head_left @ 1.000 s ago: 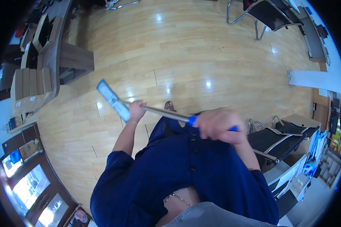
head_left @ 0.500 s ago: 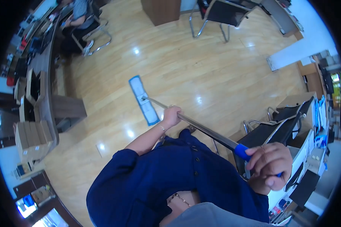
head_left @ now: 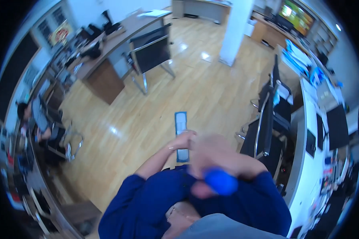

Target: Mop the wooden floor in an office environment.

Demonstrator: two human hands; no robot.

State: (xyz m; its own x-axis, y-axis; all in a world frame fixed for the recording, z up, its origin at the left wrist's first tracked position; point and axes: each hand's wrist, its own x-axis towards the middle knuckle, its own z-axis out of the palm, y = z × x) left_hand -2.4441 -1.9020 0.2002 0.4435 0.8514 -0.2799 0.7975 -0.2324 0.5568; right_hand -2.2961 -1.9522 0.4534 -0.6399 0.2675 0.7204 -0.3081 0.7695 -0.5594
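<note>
Mop head (head_left: 181, 120) lies on the pale wood floor (head_left: 135, 131), its long axis running twelve to six in my view. I read the left hand (head_left: 185, 140) as nearer to it: that hand crosses the head's middle from where I look, with the far end toward twelve and the near end toward six. By my judgement it is closed round the handle, though I cannot see the shaft there. The right hand (head_left: 211, 153), badly blurred, sits just beside it toward four and appears curled about the handle by the blue grip (head_left: 221, 181), which points at five. From the right hand, I place the head between ten and eleven.

Around them I have a black chair (head_left: 251, 139) at three, a desk chair (head_left: 151, 51) at eleven, a white column (head_left: 235, 32) between twelve and one, and a seated person (head_left: 40, 119) just past nine.
</note>
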